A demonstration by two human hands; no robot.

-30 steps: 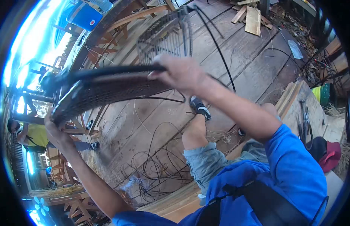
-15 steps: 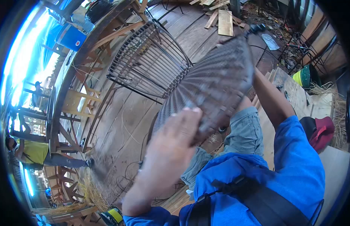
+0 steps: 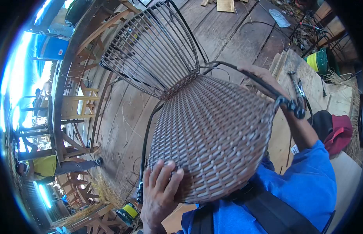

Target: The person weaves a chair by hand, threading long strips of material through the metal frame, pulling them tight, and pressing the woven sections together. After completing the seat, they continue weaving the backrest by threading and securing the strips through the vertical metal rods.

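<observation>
"So, where was the woven chair (image 3: 212, 136)?"

"Right in front of me, its seat close to my blue shirt (image 3: 306, 175) and its barred back (image 3: 150, 50) pointing away over the plank floor (image 3: 216, 43)."

"And your hands?"

"My left hand (image 3: 160, 193) was half open, fingers bent and slightly apart on the weave at the seat's near left edge; I couldn't tell whether it clasped underneath. My right hand (image 3: 263, 74) was partly behind the dark frame bar (image 3: 267, 86), its grip hidden."

"Anything nearby?"

"A hammer (image 3: 293, 80) lay beyond my right forearm, and a person in a yellow shirt (image 3: 45, 167) was well off to the left."
</observation>
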